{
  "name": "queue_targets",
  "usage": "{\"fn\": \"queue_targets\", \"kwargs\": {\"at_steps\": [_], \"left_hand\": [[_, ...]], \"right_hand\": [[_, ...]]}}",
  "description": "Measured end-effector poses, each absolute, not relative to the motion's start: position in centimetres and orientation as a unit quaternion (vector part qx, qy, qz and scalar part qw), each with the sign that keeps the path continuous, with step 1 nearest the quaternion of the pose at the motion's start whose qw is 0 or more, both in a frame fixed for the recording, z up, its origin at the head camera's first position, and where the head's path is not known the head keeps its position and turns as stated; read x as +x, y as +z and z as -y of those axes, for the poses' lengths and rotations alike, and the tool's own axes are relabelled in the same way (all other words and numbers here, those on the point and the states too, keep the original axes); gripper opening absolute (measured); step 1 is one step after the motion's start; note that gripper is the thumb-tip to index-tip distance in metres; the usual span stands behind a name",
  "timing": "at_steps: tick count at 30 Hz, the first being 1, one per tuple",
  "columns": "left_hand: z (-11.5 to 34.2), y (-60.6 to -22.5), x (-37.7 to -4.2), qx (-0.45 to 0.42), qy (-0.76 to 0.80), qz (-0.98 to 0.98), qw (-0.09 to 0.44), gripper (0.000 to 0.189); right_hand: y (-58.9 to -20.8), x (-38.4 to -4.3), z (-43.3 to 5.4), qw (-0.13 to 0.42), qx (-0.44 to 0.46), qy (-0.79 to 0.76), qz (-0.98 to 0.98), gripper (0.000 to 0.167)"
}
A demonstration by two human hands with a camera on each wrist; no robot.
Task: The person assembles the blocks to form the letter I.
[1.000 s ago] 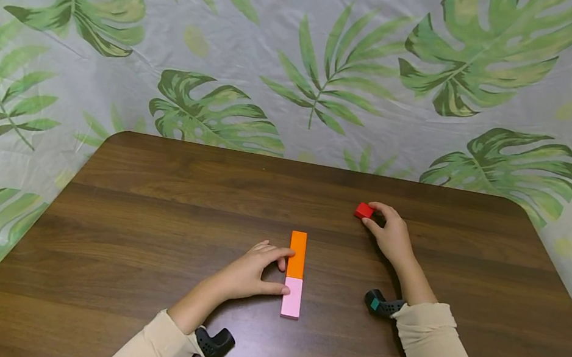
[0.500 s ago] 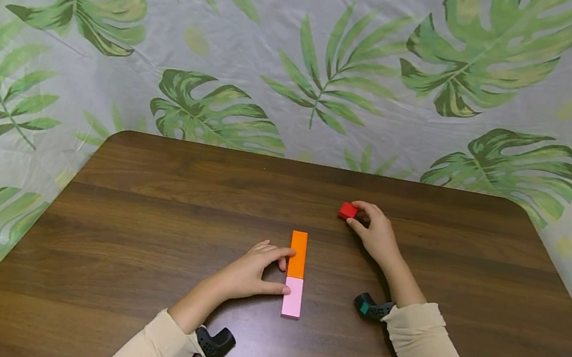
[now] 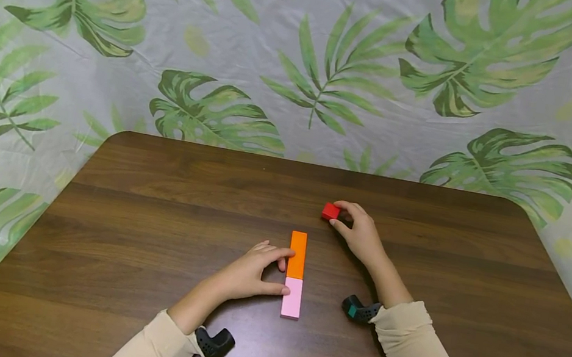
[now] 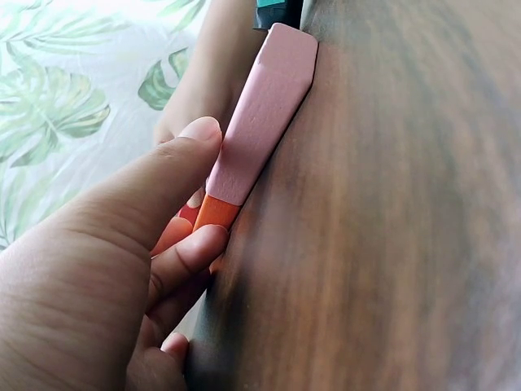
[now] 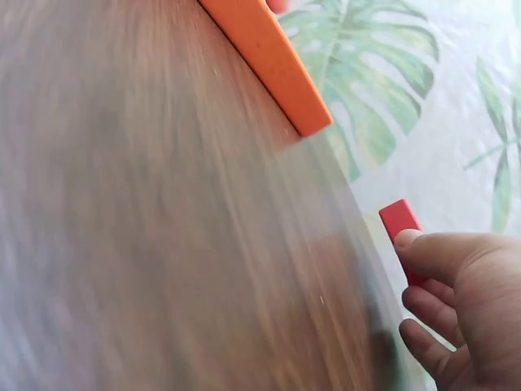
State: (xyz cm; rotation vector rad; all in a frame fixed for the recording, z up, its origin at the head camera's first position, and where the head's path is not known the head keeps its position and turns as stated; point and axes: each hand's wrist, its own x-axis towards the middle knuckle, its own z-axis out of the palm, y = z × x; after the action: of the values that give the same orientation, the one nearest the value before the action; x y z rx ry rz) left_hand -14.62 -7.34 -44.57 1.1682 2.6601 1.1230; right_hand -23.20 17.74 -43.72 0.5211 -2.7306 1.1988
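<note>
An orange block (image 3: 297, 255) and a pink block (image 3: 292, 298) lie end to end on the wooden table (image 3: 181, 175), forming one straight strip. My left hand (image 3: 250, 269) rests along the strip's left side. Its thumb touches the pink block and its index finger touches the orange one, as the left wrist view also shows, with the pink block (image 4: 264, 114) nearer that camera. Beyond the strip's far end, a little to the right, my right hand (image 3: 361, 233) pinches a small red block (image 3: 330, 211) between thumb and fingers. The right wrist view shows the red block (image 5: 399, 220) apart from the orange block (image 5: 273, 61).
A leaf-patterned cloth (image 3: 348, 58) hangs behind the table's far edge. Dark camera mounts sit on both wrists: the left mount (image 3: 214, 343) is near the front, the right mount (image 3: 359, 310) lies right of the pink block.
My right hand has moved left with the red block, bringing it closer to the orange block's far end. The left hand and the strip of blocks have stayed still.
</note>
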Motion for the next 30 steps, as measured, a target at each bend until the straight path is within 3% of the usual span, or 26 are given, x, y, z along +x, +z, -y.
{"fn": "queue_targets", "kwargs": {"at_steps": [30], "left_hand": [[7.3, -44.3, -14.5, 0.375, 0.358, -0.855, 0.015, 0.06]], "right_hand": [[-44.0, -23.0, -14.0, 0.039, 0.22, 0.388, 0.894, 0.037]]}}
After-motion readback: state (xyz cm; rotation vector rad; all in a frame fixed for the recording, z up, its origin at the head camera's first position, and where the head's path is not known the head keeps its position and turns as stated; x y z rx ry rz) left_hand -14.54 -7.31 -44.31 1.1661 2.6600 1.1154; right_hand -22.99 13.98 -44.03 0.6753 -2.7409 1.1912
